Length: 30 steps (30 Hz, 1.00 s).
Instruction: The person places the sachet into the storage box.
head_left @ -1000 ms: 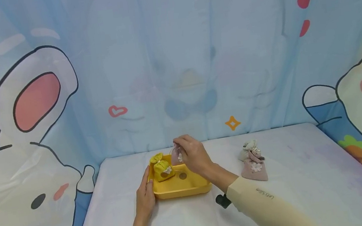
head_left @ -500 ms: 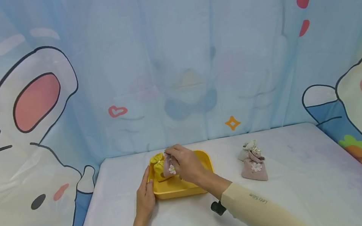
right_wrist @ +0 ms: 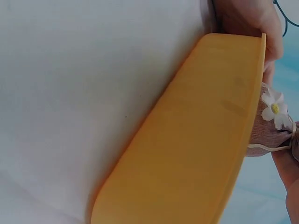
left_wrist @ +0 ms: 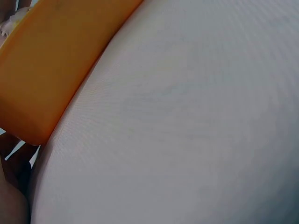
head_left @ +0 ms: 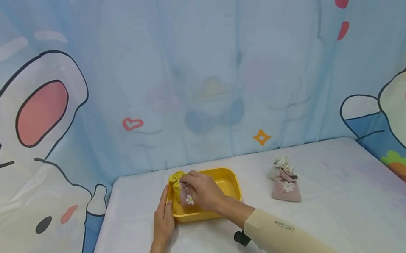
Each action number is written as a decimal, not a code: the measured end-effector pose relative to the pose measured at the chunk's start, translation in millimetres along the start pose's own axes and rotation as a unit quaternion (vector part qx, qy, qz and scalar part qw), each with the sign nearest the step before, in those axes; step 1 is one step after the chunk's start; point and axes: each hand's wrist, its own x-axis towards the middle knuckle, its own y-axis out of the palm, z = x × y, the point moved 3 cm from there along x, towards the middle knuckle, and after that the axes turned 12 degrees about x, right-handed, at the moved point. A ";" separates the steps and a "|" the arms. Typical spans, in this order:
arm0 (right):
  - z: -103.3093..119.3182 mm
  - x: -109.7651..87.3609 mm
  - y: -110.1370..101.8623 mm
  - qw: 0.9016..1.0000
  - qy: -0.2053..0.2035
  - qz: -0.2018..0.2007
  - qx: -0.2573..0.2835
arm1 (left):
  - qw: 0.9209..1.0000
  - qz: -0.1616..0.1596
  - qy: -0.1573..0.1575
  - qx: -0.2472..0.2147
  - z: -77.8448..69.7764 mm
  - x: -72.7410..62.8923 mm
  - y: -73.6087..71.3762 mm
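Note:
In the head view my right hand [head_left: 204,190] pinches the gathered neck of a small pinkish-mauve drawstring pouch [head_left: 186,197]. This pouch hangs low inside a yellow tray [head_left: 229,179]; its white flower shows in the right wrist view, where the pouch [right_wrist: 265,130] appears beyond the tray's rim. Behind it, a yellow drawstring pouch [head_left: 176,177] stands in the tray's left part, partly hidden. My left hand [head_left: 162,219] rests against the tray's left outer wall, its fingers laid along it. The left wrist view has the tray wall [left_wrist: 56,60] above my left hand [left_wrist: 11,200].
Right of the tray, a pink pouch [head_left: 286,192] with a white flower lies on the white-covered table [head_left: 337,211], overlapping a pale grey-green pouch [head_left: 281,162]. A light blue cartoon curtain [head_left: 194,59] hangs right behind the table.
My right hand has carried the mauve pouch left and downward into the tray, in front of the yellow pouch. The left hand stays at the tray's side.

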 end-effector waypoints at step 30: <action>-10.7 -8.0 21.0 0.998 0.044 0.053 -0.011 | 1.000 0.008 -0.010 0.005 0.4 -0.5 -0.2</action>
